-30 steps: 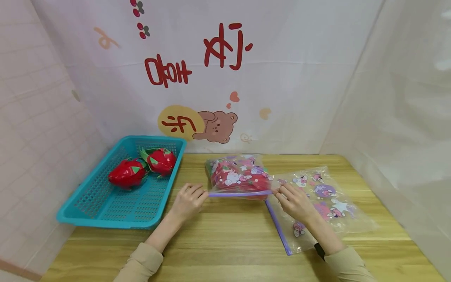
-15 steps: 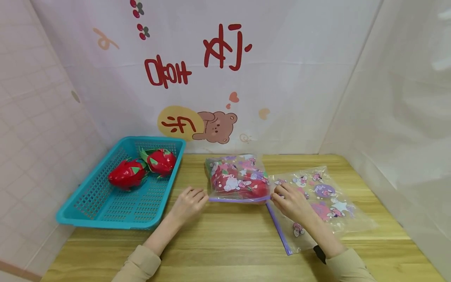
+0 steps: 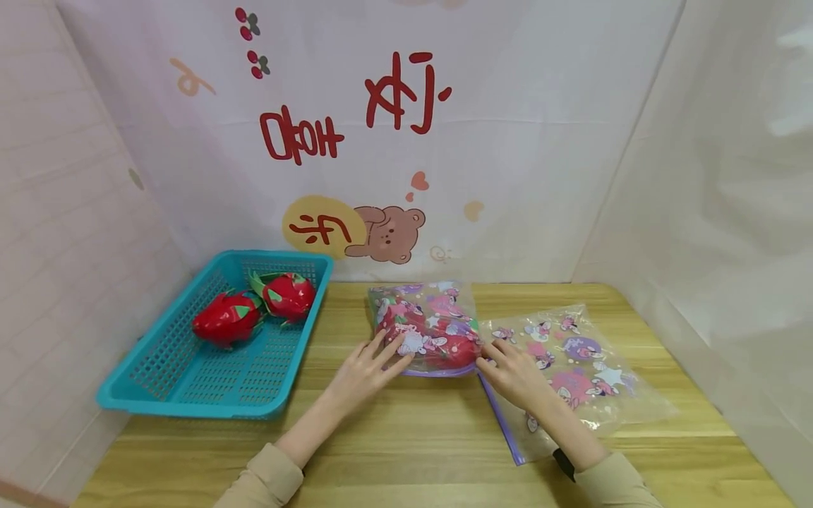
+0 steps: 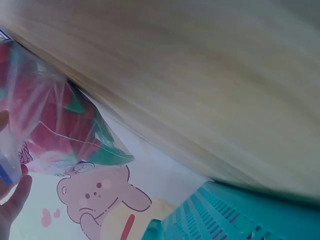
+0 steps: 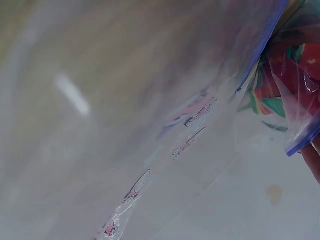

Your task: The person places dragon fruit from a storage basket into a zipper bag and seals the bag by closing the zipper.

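Note:
A clear zip bag (image 3: 425, 328) printed with pink and purple figures lies on the table, plump with red and green dragon fruit. Its purple zip edge faces me. My left hand (image 3: 362, 374) rests its extended, spread fingers on the bag's front left part; the left wrist view catches those fingertips (image 4: 19, 195) by the purple corner. At the front right corner, my right hand (image 3: 513, 375) pinches the bag's edge, and in the right wrist view a finger (image 5: 312, 162) sits against the purple strip. A second, flat zip bag (image 3: 581, 367) lies partly beneath the right forearm.
To the left stands a teal plastic basket (image 3: 279, 395) with two dragon fruit (image 3: 229, 319) in it. The wooden table (image 3: 406, 451) backs onto a white printed curtain (image 3: 527, 176), with pale walls at both sides.
The zip edge has come down toward me from its lifted, stretched position. My left hand has left the left corner and moved onto the bag, fingers spreading. The right hand keeps its corner.

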{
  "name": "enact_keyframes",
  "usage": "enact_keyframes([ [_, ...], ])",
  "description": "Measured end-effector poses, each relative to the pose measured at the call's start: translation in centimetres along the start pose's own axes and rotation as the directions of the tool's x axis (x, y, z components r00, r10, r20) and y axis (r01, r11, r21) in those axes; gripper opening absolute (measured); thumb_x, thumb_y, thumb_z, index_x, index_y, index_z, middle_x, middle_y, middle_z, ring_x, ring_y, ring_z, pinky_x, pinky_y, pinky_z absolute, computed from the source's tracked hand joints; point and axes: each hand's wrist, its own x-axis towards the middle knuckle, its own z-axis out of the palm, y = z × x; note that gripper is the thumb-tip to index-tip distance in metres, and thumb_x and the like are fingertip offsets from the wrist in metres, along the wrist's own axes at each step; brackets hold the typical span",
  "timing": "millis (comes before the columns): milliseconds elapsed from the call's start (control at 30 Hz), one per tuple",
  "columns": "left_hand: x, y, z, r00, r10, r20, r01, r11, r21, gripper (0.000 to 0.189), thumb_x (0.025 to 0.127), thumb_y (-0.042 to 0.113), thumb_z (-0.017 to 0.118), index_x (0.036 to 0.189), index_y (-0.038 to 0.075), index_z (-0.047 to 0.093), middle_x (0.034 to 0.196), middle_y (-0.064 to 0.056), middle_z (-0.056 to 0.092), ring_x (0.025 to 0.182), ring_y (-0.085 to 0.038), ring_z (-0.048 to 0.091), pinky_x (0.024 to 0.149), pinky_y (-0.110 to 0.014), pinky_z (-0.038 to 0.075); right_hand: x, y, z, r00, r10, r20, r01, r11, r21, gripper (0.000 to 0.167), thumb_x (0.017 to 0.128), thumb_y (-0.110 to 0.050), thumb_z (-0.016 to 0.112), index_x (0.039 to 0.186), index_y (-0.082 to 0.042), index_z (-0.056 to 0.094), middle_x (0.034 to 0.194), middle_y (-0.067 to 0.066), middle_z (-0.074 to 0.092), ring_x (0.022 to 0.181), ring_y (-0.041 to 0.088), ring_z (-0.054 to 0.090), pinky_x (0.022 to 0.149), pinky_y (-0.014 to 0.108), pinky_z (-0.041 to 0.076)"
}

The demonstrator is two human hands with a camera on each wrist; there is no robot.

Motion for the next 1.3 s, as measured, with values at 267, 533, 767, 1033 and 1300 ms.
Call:
enact_keyframes([
  [267,0.9,-0.2,1.1,0.994,-0.054,0.095,0.055,0.998,-0.01,0.051,0.073,0.008,0.077,0.119,0.025,0.063,0.132,-0.01,0.057,0.113,-0.033,0.059,0.078,-0.039,0.056,0.7,0.0,0.7,0.999,0.037,0.039,-0.036,0.999,-0.026,0.044,0.103,-0.012,0.025,0.079,-0.008,0.061,0.081,0.005,0.059,0.07,0.02,0.053,0.05,0.026,0.046],
  [533,1.9,-0.4,2.1,0.958,-0.183,0.22,0.181,0.983,0.027,0.037,0.083,0.009,0.067,0.117,0.025,0.068,0.136,-0.005,0.056,0.119,-0.03,0.056,0.081,-0.039,0.052,2.1,0.0,1.8,0.996,0.071,0.062,-0.065,0.994,-0.091,0.049,0.104,-0.019,0.021,0.079,-0.01,0.062,0.082,0.005,0.061,0.068,0.021,0.054,0.045,0.027,0.044],
  [767,0.9,0.1,1.0,0.926,-0.208,0.316,0.207,0.978,0.035,0.032,0.087,0.014,0.063,0.115,0.026,0.069,0.137,-0.004,0.055,0.12,-0.03,0.056,0.085,-0.041,0.052,2.5,-0.8,1.9,0.998,0.007,0.07,-0.002,0.998,-0.068,0.019,0.089,-0.014,0.051,0.073,-0.011,0.06,0.082,0.003,0.062,0.069,0.019,0.054,0.055,0.029,0.045],
  [1033,0.1,0.5,-0.3,0.935,-0.199,0.294,0.212,0.977,-0.011,0.031,0.085,0.02,0.067,0.116,0.023,0.069,0.131,-0.006,0.06,0.116,-0.03,0.06,0.085,-0.043,0.054,2.8,-0.8,1.0,0.986,0.165,0.018,-0.165,0.977,0.134,0.024,0.069,-0.022,0.08,0.083,-0.01,0.064,0.084,0.002,0.064,0.073,0.017,0.055,0.062,0.028,0.047],
  [1300,0.5,0.6,-1.7,0.931,-0.223,0.29,0.248,0.967,-0.052,0.034,0.081,0.024,0.072,0.115,0.02,0.069,0.132,-0.01,0.058,0.118,-0.032,0.057,0.086,-0.043,0.053,6.0,-0.7,1.8,0.881,0.368,0.297,-0.43,0.885,0.178,0.072,0.076,-0.052,0.072,0.137,-0.022,0.049,0.144,0.016,0.043,0.127,0.044,0.046,0.091,0.065,0.045],
])
